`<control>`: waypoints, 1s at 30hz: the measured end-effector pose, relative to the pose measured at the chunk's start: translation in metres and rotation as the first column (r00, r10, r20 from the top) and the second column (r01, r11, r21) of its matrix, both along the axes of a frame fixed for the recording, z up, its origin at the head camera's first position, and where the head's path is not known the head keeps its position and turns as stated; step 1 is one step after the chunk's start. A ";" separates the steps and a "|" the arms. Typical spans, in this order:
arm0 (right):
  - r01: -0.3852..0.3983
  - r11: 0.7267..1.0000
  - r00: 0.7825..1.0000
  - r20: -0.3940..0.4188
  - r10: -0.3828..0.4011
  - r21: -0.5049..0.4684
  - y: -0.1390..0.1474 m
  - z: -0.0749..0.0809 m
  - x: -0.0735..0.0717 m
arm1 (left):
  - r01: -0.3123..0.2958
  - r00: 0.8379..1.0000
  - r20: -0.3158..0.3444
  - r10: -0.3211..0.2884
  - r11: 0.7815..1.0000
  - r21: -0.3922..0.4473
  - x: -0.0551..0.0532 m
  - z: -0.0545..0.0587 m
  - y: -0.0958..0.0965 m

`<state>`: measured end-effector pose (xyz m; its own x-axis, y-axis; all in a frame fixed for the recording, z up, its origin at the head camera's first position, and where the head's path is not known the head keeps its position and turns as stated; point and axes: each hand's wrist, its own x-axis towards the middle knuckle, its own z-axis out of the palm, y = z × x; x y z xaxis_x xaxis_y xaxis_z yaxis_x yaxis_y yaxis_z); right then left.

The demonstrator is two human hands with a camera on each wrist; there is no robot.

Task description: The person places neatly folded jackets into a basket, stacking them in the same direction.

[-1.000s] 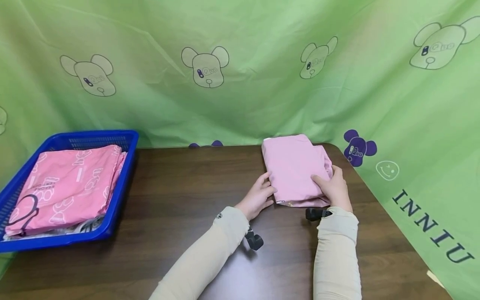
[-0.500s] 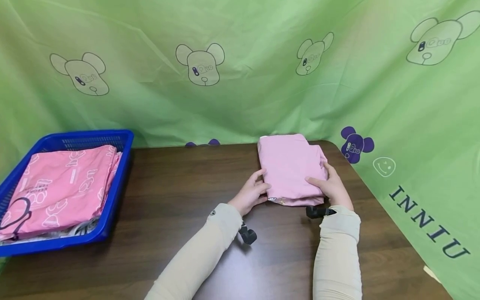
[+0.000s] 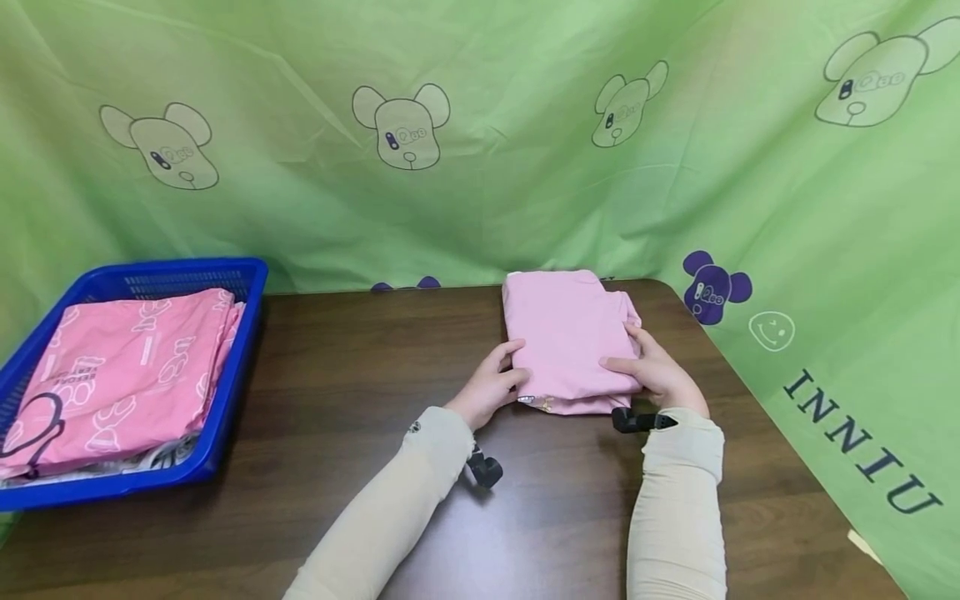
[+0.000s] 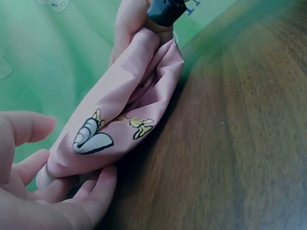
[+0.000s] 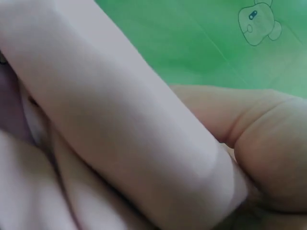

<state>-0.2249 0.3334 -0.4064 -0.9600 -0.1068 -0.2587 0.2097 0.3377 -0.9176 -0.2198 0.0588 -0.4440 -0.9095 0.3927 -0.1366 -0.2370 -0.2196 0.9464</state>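
A folded pink garment (image 3: 566, 333) with a white-and-yellow print at its front lies at the back right of the table. My left hand (image 3: 487, 389) holds its left edge. In the left wrist view, fingers (image 4: 103, 191) curl beneath the cloth's printed corner, and other fingertips are at its far side. My right hand (image 3: 660, 371) grips the right edge, thumb on top and fingers around the side. Skin fills most of the right wrist view, with a bit of cloth (image 5: 9, 103) at its left edge.
A blue plastic basket (image 3: 255, 292) stands at the left, holding a folded bright pink garment (image 3: 127, 367) with white print over grey-white cloth. Behind the brown wooden table (image 3: 360, 375) hangs a green curtain (image 3: 480, 200) with bear drawings. Black wrist devices (image 3: 486, 471) sit at both cuffs.
The folded pink garment has shifted left and slightly closer, and both hands have moved left with it. The camera view has also swung a little.
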 end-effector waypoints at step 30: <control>-0.263 0.960 0.964 0.008 0.265 -0.098 -0.030 0.005 -0.003 | 0.099 0.990 0.094 -0.101 0.995 0.023 -0.001 -0.006 -0.057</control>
<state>-0.2282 0.3030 -0.4011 -0.8889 -0.3806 -0.2549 0.1446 0.2948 -0.9446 -0.2209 0.0014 -0.4495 -0.8487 0.4844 -0.2122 -0.3471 -0.2075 0.9146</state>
